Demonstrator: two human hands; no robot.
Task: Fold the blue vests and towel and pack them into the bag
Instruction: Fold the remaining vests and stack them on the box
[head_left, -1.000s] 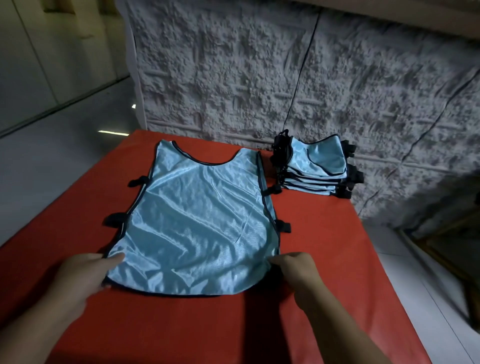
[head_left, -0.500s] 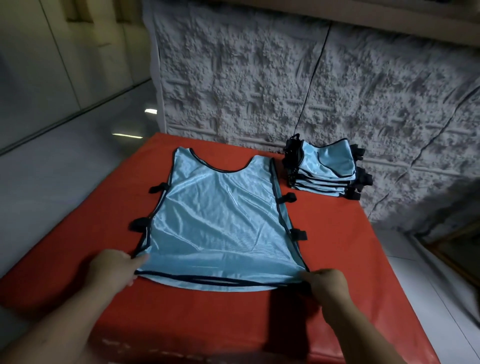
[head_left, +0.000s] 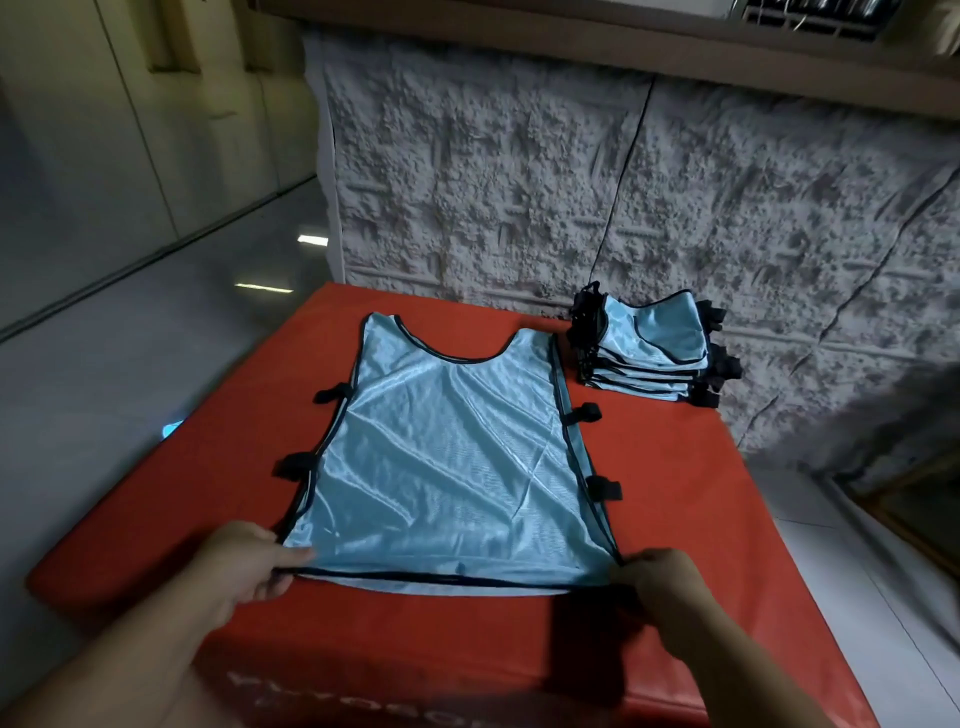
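Pinching the near-left hem corner of the blue vest (head_left: 447, 467), the left hand (head_left: 244, 564) has thumb on top & fingers curled under the cloth. Vest lies spread flat on the red table (head_left: 675, 519), neck hole at the far end, black side tabs (head_left: 296, 464) sticking out both edges. Right hand (head_left: 660, 582) grips the vest's near-right hem corner, fingers curled round it. Beyond the vest's far-right shoulder, w/ a gap, sits a stack of folded vests (head_left: 649, 353) close to the rough white wall (head_left: 571, 182).
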